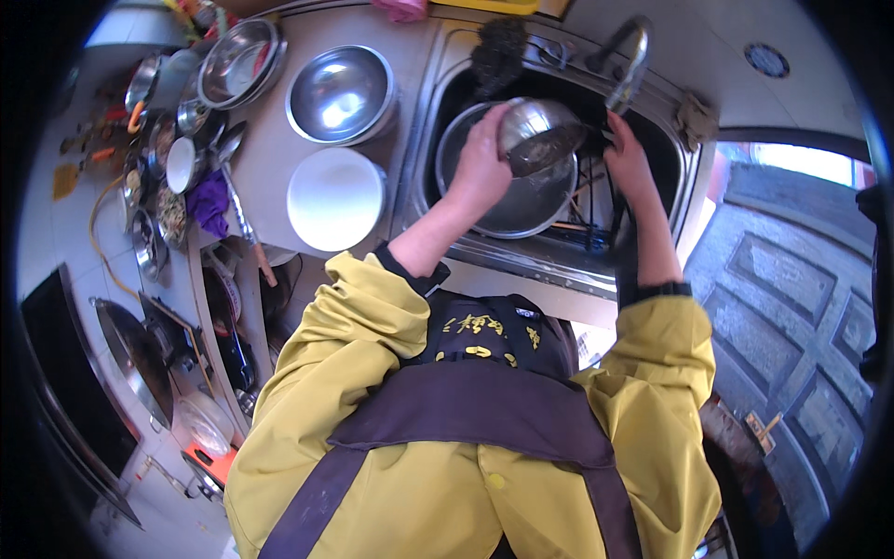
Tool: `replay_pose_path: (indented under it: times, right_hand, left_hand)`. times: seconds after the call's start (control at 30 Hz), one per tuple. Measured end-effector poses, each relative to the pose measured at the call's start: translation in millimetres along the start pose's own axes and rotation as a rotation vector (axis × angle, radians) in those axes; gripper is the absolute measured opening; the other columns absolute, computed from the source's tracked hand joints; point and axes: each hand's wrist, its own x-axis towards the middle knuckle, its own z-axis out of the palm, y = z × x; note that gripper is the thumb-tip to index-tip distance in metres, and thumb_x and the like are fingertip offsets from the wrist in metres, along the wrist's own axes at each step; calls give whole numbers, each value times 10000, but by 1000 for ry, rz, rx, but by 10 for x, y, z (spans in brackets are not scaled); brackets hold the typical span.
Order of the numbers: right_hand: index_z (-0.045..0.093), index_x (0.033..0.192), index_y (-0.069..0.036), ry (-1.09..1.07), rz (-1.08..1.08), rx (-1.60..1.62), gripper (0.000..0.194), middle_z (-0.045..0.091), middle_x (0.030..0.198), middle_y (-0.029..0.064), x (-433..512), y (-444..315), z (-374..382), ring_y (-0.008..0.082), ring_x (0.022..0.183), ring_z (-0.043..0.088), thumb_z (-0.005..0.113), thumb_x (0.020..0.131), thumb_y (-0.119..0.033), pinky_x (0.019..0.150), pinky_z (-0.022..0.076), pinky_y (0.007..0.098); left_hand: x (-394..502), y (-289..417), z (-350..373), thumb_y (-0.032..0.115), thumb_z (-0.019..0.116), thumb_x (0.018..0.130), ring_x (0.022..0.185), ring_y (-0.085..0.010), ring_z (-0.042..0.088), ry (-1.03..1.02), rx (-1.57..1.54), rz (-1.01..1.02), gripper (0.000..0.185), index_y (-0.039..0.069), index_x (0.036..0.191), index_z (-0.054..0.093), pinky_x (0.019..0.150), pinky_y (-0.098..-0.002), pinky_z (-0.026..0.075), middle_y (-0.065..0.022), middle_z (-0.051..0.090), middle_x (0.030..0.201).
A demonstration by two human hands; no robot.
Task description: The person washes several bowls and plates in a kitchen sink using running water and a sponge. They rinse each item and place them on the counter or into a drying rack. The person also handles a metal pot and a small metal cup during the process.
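Observation:
My left hand (pixel 485 159) grips the side of a tilted stainless steel bowl (pixel 541 129). The bowl is held over a large metal basin (pixel 450 157) standing in the sink (pixel 670 189). Up at the end of the curved faucet (pixel 637 66), my right hand (pixel 626 157) has its fingers on the spout tip, partly hidden by the hand itself. Thin streaks, apparently water, show under the bowl. Several chopsticks or thin rods and a dark wire rack (pixel 594 234) lie in the sink beside the basin.
Left of the sink stand upturned steel bowls (pixel 340 94) and a white bowl (pixel 335 199). Steel pans (pixel 237 66), a ladle (pixel 234 140) and a purple cloth (pixel 208 202) crowd the counter farther left. A dark scrubber (pixel 499 45) sits at the sink's back rim; a rag (pixel 696 119) hangs right.

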Motion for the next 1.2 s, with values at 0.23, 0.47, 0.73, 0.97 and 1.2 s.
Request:
replay_pose_path:
  times: [0.23, 0.47, 0.73, 0.97, 1.2]
  right_hand:
    - [333, 1346, -131, 68, -37, -46, 623, 454, 1277, 184, -718, -584, 347, 309, 1150, 481, 485, 772, 57, 944, 385, 349]
    - [383, 1307, -124, 307, -347, -313, 579, 523, 1185, 178, -1038, -734, 458, 327, 1068, 530, 537, 770, 29, 883, 439, 372]
    - [446, 1223, -65, 180, -422, -316, 457, 543, 1143, 196, -1066, -871, 591, 350, 1011, 555, 529, 779, 4, 849, 459, 386]
    - [416, 1268, -42, -202, -310, 129, 433, 565, 1094, 158, -1286, -1150, 679, 208, 967, 575, 485, 900, -259, 828, 446, 298]
    - [422, 1210, 23, -364, 51, 243, 424, 596, 927, 123, -1139, -1321, 1473, 159, 702, 628, 512, 882, -230, 573, 508, 261]
  left_hand:
    - [-235, 130, -201, -121, 473, 686, 1158, -389, 401, -142, 101, 252, 643, 150, 1264, 398, 961, -400, 379, -209, 373, 1266]
    - [-435, 216, -498, -20, 550, 773, 1163, -361, 433, -165, 171, 444, 591, 216, 1288, 382, 929, -386, 416, -201, 362, 1289]
    - [-746, 284, -747, -87, 521, 702, 1099, -370, 457, -106, 142, 288, 655, 162, 1289, 370, 912, -395, 416, -181, 434, 1208]
    - [-1124, 357, -1275, -16, 423, 757, 1004, -262, 569, -7, -84, -93, 529, 90, 1273, 377, 847, -325, 453, -165, 565, 1071]
    - [-1403, 71, -2106, 10, 416, 735, 841, -210, 582, 147, -572, -404, 539, 31, 1269, 342, 588, -317, 547, -126, 518, 1045]
